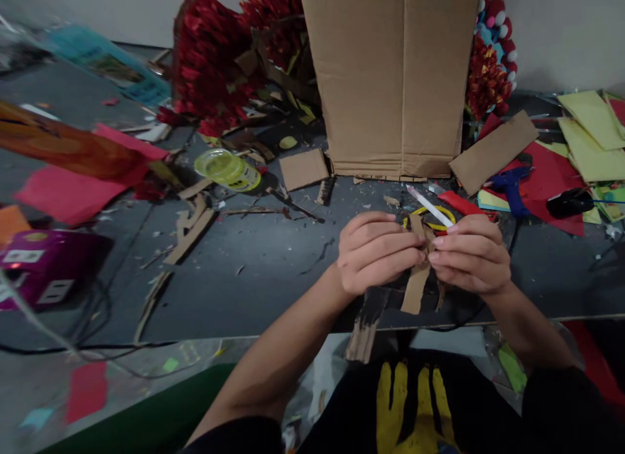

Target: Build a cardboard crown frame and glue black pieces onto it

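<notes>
Head view: left hand (378, 253) is pinching a cardboard strip (414, 291) near its middle, fingers closing narrow on it; right hand (472, 255) is pinching at the strip's right edge, fingertips bunching close to the left's — exact contact is hiding behind the fingers. Strip is sitting between the hands at the near side of the grey table (273, 265), its lower end pointing toward the wearer. White stick (430, 205) is slanting down to the right index finger; can't tell if it's being held or just lying behind. Yellow loop (450, 214) and red tool (466, 202) are lying just beyond the hands. Dark-painted strip (367, 324) is overhanging the table edge, left of the cardboard strip. Big cardboard panel (390, 83) is standing upright behind. Blue glue gun (513, 188) is lying on red paper (551, 180) to the right. Further left: yellow-green jar (229, 170) is tilting in view, purple socket box (46, 265) is sitting near the left edge — both blurring somewhat.
</notes>
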A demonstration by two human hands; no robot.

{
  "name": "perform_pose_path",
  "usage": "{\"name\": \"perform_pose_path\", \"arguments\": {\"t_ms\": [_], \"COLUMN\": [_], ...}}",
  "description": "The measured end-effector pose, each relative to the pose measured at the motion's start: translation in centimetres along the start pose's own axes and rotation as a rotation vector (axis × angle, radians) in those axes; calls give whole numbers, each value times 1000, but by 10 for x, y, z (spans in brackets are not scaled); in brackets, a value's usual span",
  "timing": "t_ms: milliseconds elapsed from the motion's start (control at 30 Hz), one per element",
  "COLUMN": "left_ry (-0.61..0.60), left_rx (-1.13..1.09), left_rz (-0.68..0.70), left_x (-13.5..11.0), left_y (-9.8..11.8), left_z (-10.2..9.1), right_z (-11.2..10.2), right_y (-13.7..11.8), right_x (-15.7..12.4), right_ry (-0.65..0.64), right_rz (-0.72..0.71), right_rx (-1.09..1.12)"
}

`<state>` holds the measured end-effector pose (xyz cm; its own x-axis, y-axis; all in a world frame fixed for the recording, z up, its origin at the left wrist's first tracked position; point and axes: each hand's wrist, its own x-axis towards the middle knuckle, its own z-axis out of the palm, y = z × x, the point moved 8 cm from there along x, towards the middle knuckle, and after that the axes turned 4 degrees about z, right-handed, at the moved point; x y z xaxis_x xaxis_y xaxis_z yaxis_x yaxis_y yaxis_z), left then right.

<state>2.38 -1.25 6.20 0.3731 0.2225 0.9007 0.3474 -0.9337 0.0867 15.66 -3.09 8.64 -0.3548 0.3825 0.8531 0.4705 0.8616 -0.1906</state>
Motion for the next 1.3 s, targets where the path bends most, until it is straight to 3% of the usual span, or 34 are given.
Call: {"name": "perform_pose_path", "arguments": {"t_ms": [200, 400, 800, 1000, 1133, 1200, 1300], "left_ry": [-65, 46, 2, -2, 7, -48, -179], "left_rx": [41, 30, 68, 43, 51, 77, 80], "left_rz": [-131, -42, -163, -95, -4, 6, -51], "left_x": [-8, -14, -20, -17, -3, 3, 4], "left_y": [-10, -10, -19, -13, 0, 4, 2], "left_z": [4, 1, 1, -3, -8, -7, 0], "right_z": [3, 2, -5, -5, 9, 19, 26], "right_y": [6, 18, 42, 48, 54, 55, 52], "right_x": [-2, -7, -21, -20, -23, -26, -25], "right_ry": [58, 108, 293, 296, 168, 41, -103], "right_rz": [59, 154, 417, 515, 562, 602, 590], "right_rx": [31, 7, 83, 84, 388, 521, 514]}}
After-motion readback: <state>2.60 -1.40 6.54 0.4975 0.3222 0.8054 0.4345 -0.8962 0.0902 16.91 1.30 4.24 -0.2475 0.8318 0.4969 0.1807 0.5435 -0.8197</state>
